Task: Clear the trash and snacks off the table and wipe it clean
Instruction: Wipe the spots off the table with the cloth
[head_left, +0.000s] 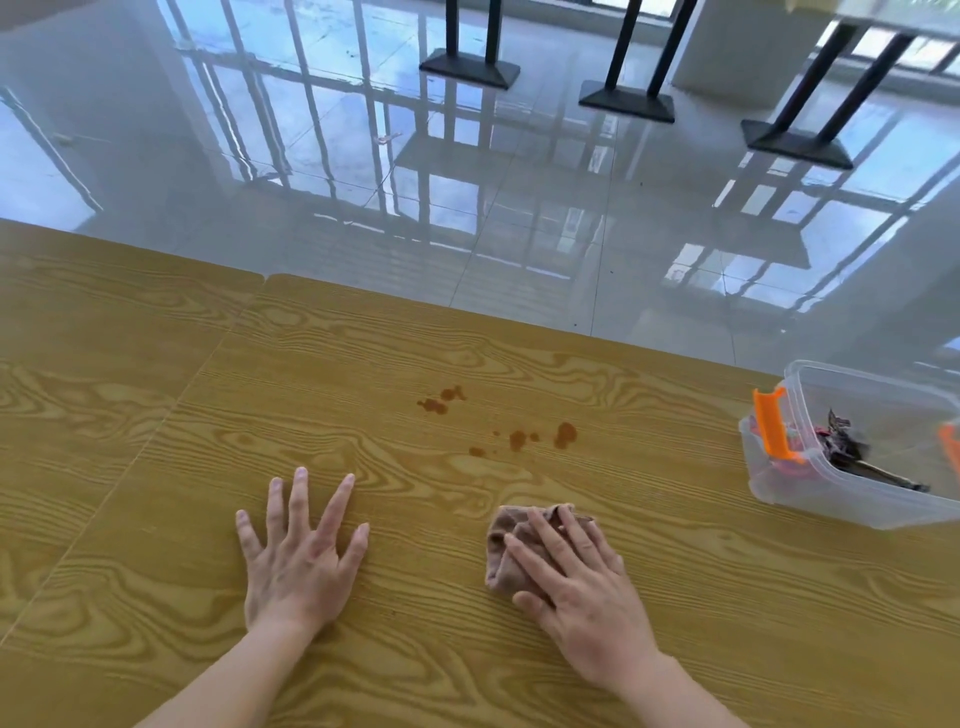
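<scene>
The left hand (301, 561) lies flat on the bench (156, 415) with its fingers spread wide. It holds nothing. The right hand (576, 587) lies flat too, with straight fingers pressing down on a bunched-up brown cloth (511, 540). The cloth sits near the front edge of the bench, on the right side.

The brown spots (564, 434) are farther back, past the cloth, and the cloth does not touch them. They look like the mess left to wipe.

The trash looks put away. Wrappers (841, 441) lie inside the clear plastic box (810, 499) at the right end of the bench.

Here is what could go wrong. The cloth is bunched up and small. If it is pushed across only once, it may miss some spots, since they sit in two little groups. If the spots are wet, the cloth may smear them into long streaks. If they are dry, a soft push may not lift them, so the hand must press hard. The flat hand does not grip the cloth, so it could slide off and leave the cloth behind. A wide swipe to the right could bump the box, which sits close to the far edge, above the floor (519, 208).
</scene>
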